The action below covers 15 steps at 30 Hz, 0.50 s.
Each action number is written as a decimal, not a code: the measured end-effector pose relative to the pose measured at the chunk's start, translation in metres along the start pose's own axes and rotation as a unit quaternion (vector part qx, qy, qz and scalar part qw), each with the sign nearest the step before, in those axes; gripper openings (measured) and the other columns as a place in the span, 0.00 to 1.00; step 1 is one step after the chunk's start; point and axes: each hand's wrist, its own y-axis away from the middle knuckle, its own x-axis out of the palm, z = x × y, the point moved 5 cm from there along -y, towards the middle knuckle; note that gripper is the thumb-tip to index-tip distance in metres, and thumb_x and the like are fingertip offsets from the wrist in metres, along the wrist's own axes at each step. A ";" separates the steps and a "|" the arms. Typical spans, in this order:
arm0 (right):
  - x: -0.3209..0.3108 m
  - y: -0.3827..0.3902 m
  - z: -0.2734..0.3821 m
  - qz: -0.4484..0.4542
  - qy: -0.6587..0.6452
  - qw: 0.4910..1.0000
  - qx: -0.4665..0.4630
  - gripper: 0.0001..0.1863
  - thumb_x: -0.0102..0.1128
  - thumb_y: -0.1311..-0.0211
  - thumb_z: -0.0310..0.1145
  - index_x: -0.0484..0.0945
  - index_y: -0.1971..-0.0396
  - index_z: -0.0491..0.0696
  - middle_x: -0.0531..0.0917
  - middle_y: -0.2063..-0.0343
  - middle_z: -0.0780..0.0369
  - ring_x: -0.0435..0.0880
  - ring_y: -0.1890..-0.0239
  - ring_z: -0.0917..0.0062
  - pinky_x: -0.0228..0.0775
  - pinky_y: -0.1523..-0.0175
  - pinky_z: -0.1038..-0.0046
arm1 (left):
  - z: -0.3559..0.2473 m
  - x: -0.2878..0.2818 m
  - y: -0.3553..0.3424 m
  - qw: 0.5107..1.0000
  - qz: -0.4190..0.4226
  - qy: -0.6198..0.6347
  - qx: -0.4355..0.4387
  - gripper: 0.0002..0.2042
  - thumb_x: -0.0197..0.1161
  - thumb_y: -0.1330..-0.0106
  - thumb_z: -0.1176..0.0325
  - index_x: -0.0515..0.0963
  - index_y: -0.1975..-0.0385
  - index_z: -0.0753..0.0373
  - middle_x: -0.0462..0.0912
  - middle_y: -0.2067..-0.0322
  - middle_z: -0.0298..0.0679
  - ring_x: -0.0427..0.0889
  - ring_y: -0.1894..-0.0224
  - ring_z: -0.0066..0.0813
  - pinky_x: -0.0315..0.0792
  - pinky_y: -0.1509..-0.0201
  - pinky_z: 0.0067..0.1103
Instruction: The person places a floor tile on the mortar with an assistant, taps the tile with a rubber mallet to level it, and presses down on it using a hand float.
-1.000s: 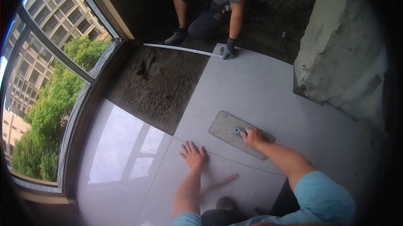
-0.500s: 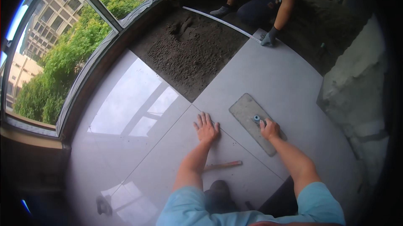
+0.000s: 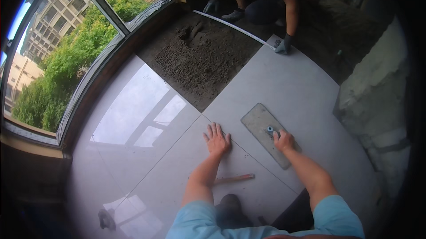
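Note:
My left hand lies flat on the pale grey floor tile, fingers spread, beside the joint where tiles meet. My right hand is closed round the handle of a rectangular grey float, which rests flat on the tile to the right of the joint. Most of the grip is hidden under my fingers. Near my left forearm lies a reddish-brown stick-like handle, its other end hidden behind the arm.
Beyond the tiles is a square of dark, crumbly mortar. A crouching co-worker's gloved hands hold a white measuring tape along its far edge. A window stands left, a rough concrete block right. A dark round object sits lower left.
The co-worker has leaned left, and a gloved hand now reaches the tape's left end. My hands and the float stay nearly where they were; the view has shifted slightly.

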 end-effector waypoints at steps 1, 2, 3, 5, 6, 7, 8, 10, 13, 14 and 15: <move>-0.001 0.000 0.001 0.016 -0.007 1.000 0.011 0.19 0.55 0.37 0.49 0.78 0.68 0.46 0.83 0.68 0.45 0.81 0.62 0.44 0.73 0.55 0.50 | -0.001 -0.001 0.000 1.000 0.000 0.000 0.002 0.38 0.45 0.31 0.44 0.51 0.27 0.62 0.45 0.25 0.42 0.37 0.23 0.45 0.32 0.24 0.49; -0.002 -0.001 0.001 0.015 -0.007 1.000 0.013 0.19 0.55 0.37 0.49 0.78 0.68 0.46 0.83 0.68 0.45 0.81 0.62 0.44 0.73 0.55 0.50 | -0.001 -0.001 -0.001 1.000 -0.001 0.000 0.001 0.38 0.45 0.31 0.44 0.51 0.27 0.62 0.45 0.25 0.42 0.37 0.23 0.44 0.32 0.24 0.49; -0.002 -0.001 0.001 0.013 -0.008 1.000 0.013 0.19 0.55 0.37 0.49 0.78 0.68 0.46 0.83 0.68 0.45 0.81 0.63 0.44 0.73 0.55 0.50 | -0.001 -0.001 -0.001 1.000 -0.002 0.000 -0.001 0.38 0.45 0.31 0.44 0.51 0.27 0.62 0.45 0.25 0.42 0.37 0.23 0.44 0.32 0.24 0.49; -0.003 -0.002 0.002 0.010 -0.010 1.000 0.014 0.19 0.55 0.37 0.49 0.78 0.68 0.46 0.83 0.69 0.45 0.81 0.63 0.44 0.73 0.56 0.50 | -0.001 -0.001 -0.002 1.000 -0.004 0.000 0.000 0.38 0.45 0.31 0.44 0.51 0.27 0.62 0.45 0.25 0.42 0.37 0.23 0.44 0.32 0.24 0.49; -0.004 -0.002 0.003 0.011 -0.008 1.000 0.014 0.19 0.55 0.38 0.49 0.78 0.68 0.46 0.83 0.69 0.45 0.81 0.63 0.44 0.73 0.56 0.50 | 0.000 -0.001 -0.002 1.000 -0.006 0.000 0.000 0.38 0.45 0.31 0.44 0.51 0.28 0.62 0.45 0.25 0.42 0.37 0.23 0.45 0.32 0.24 0.49; -0.004 -0.003 0.003 0.012 -0.006 1.000 0.013 0.19 0.56 0.38 0.49 0.78 0.68 0.46 0.83 0.69 0.45 0.81 0.63 0.44 0.73 0.56 0.50 | -0.001 -0.001 -0.003 1.000 -0.006 0.000 0.001 0.38 0.45 0.31 0.44 0.51 0.28 0.62 0.45 0.25 0.42 0.37 0.23 0.45 0.32 0.24 0.49; -0.004 -0.003 0.003 0.011 -0.006 1.000 0.014 0.19 0.56 0.38 0.49 0.78 0.68 0.46 0.83 0.69 0.45 0.81 0.63 0.44 0.73 0.56 0.50 | -0.001 -0.001 -0.003 1.000 -0.005 0.000 0.001 0.38 0.45 0.32 0.44 0.51 0.27 0.62 0.45 0.25 0.42 0.37 0.23 0.45 0.32 0.24 0.49; -0.003 -0.002 0.002 0.006 -0.014 1.000 0.008 0.19 0.56 0.38 0.49 0.78 0.68 0.46 0.83 0.69 0.46 0.81 0.63 0.44 0.73 0.56 0.51 | -0.001 -0.001 -0.002 1.000 -0.006 0.000 0.003 0.38 0.46 0.32 0.44 0.51 0.27 0.62 0.45 0.25 0.42 0.37 0.23 0.45 0.32 0.24 0.49; 0.002 -0.002 0.001 -0.004 -0.020 1.000 -0.001 0.19 0.56 0.38 0.49 0.78 0.68 0.46 0.83 0.69 0.46 0.81 0.63 0.45 0.74 0.56 0.50 | 0.000 -0.002 -0.001 1.000 -0.003 -0.006 0.000 0.38 0.46 0.31 0.44 0.50 0.27 0.61 0.45 0.25 0.41 0.37 0.23 0.44 0.34 0.24 0.49; 0.001 -0.002 0.001 -0.006 -0.020 1.000 0.000 0.19 0.56 0.38 0.49 0.78 0.68 0.46 0.83 0.69 0.46 0.81 0.63 0.45 0.74 0.56 0.50 | 0.000 -0.002 -0.001 1.000 0.000 -0.003 -0.003 0.38 0.46 0.31 0.44 0.50 0.27 0.61 0.45 0.25 0.41 0.37 0.23 0.44 0.34 0.24 0.49; 0.001 -0.002 0.001 -0.001 -0.017 1.000 0.004 0.19 0.56 0.38 0.49 0.78 0.67 0.46 0.83 0.69 0.46 0.81 0.63 0.45 0.74 0.56 0.51 | 0.000 -0.002 0.000 1.000 0.003 -0.001 -0.006 0.38 0.46 0.31 0.44 0.50 0.27 0.61 0.45 0.25 0.41 0.37 0.23 0.44 0.33 0.24 0.49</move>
